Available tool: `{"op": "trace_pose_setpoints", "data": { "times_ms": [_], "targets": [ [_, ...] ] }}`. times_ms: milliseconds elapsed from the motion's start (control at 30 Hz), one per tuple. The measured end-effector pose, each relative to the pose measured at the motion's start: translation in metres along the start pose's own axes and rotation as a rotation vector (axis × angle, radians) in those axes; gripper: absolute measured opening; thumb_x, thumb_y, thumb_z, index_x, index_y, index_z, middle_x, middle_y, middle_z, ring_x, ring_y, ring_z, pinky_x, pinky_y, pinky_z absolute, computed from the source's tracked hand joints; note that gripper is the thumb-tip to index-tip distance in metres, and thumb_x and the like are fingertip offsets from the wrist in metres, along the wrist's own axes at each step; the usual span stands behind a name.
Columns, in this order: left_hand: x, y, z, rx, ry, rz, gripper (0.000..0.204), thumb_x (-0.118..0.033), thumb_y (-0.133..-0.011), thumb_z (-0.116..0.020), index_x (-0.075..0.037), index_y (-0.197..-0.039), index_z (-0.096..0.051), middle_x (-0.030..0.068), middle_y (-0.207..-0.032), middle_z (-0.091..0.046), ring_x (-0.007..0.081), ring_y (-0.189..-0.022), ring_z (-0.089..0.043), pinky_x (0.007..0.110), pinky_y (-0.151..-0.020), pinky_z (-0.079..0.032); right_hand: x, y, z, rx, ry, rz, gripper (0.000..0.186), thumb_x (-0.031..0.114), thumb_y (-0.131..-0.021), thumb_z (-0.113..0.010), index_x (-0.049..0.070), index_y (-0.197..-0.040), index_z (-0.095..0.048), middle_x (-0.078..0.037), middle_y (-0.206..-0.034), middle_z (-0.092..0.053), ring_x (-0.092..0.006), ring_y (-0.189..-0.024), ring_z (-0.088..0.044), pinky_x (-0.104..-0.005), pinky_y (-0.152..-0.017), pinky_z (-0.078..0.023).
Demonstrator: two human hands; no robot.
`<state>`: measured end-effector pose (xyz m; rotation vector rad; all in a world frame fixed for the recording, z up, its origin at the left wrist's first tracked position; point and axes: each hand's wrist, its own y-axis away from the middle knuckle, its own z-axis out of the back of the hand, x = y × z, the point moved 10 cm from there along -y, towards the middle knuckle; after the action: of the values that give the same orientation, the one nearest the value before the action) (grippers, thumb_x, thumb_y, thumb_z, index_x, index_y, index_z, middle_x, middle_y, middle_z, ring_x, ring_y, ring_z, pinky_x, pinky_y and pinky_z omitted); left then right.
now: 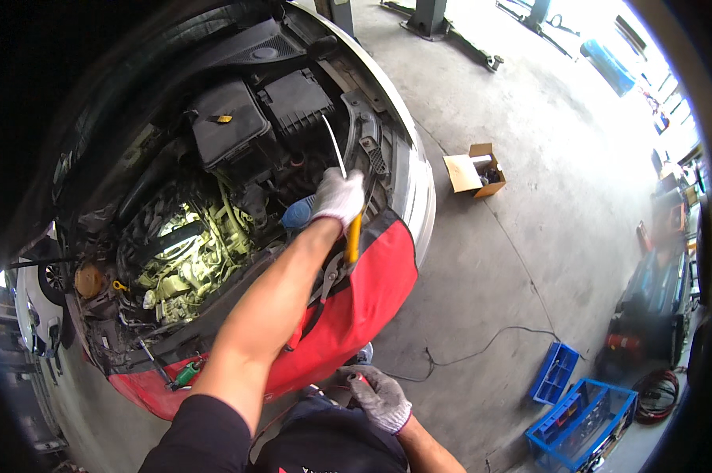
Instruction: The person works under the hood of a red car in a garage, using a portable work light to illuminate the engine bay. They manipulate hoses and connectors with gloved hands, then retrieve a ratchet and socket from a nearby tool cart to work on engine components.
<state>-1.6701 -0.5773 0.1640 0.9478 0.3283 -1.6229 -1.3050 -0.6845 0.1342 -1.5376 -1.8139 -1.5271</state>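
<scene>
My left hand (pixel 340 199), in a white knit glove, reaches over the front corner of a car's engine bay. It is closed round a long tool with a thin pale shaft (pixel 334 146) and a yellow handle (pixel 354 239). Beside that hand is a blue rounded thing (pixel 299 213), partly covered by it. Pliers (pixel 329 277) lie on the red fender cover (pixel 380 272), just below the yellow handle. Close to my body, my gloved right hand (pixel 382 400) is curled round a small red-ended thing (pixel 358 379), mostly hidden by the fingers.
A lit engine (pixel 202 244) and black box covers (pixel 231 122) fill the bay. A green-handled tool (pixel 186 373) lies at the front edge. On the floor are an opened cardboard box (pixel 490 188), a cable (pixel 482 349), a blue tray (pixel 555 372) and a blue-framed crate (pixel 585 430).
</scene>
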Motion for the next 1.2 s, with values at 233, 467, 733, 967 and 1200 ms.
{"op": "trace_pose_setpoints", "data": {
  "times_ms": [233, 467, 733, 967, 1200],
  "targets": [
    [-0.041, -0.047, -0.029, -0.361, -0.035, -0.32, 0.041, -0.043, -0.094, -0.062, -0.004, -0.091, -0.072, 0.0229, -0.092, -0.072, 0.0373, -0.09, -0.074, 0.05, -0.071, -0.059, -0.006, 0.009, 0.054, -0.33, -0.089, 0.104, 0.037, 0.034, -0.105, -0.054, 0.002, -0.121, -0.062, 0.0, -0.072, -0.057, -0.0097, -0.052, -0.048, -0.0258, -0.047, -0.04],
    [-0.024, 0.058, 0.016, -0.614, -0.095, -0.608, 0.052, -0.026, -0.091, -0.06, -0.008, -0.14, -0.053, 0.0184, -0.141, -0.051, 0.0336, -0.139, -0.043, 0.049, -0.116, -0.031, -0.022, 0.008, 0.039, -0.201, -0.056, -0.007, 0.05, 0.043, -0.105, -0.049, -0.001, -0.128, -0.055, 0.003, -0.069, -0.046, -0.0089, -0.053, -0.045, -0.0238, -0.049, -0.038],
    [0.277, 0.262, 0.286, -0.846, -0.225, -0.071, 0.037, -0.03, -0.088, -0.07, -0.005, -0.113, -0.066, 0.0172, -0.114, -0.063, 0.0364, -0.109, -0.059, 0.048, -0.097, -0.047, 0.042, -0.022, -0.094, 0.27, 0.233, 0.016, 0.062, 0.051, -0.099, -0.063, 0.004, -0.137, -0.054, -0.004, -0.081, -0.063, -0.0111, -0.054, -0.05, -0.0254, -0.05, -0.04],
    [0.515, 0.327, 0.404, -0.473, -0.342, 0.796, 0.057, -0.053, -0.085, -0.071, -0.005, -0.114, -0.064, 0.0212, -0.121, -0.069, 0.0391, -0.112, -0.067, 0.049, -0.094, -0.053, 0.003, -0.074, -0.254, 0.486, 0.88, -0.06, 0.041, 0.037, -0.103, -0.061, 0.001, -0.121, -0.064, -0.007, -0.092, -0.066, -0.0128, -0.076, -0.062, -0.0316, -0.069, -0.051],
    [0.539, 0.306, 0.399, -0.345, -0.339, 0.657, 0.058, -0.048, -0.089, -0.069, 0.0, -0.117, -0.056, 0.0272, -0.107, -0.071, 0.0422, -0.101, -0.071, 0.053, -0.088, -0.055, -0.043, -0.103, -0.309, 0.432, 1.019, -0.139, 0.047, 0.039, -0.101, -0.062, 0.001, -0.129, -0.063, -0.008, -0.085, -0.068, -0.0131, -0.076, -0.064, -0.0307, -0.068, -0.051]
  ]
}}
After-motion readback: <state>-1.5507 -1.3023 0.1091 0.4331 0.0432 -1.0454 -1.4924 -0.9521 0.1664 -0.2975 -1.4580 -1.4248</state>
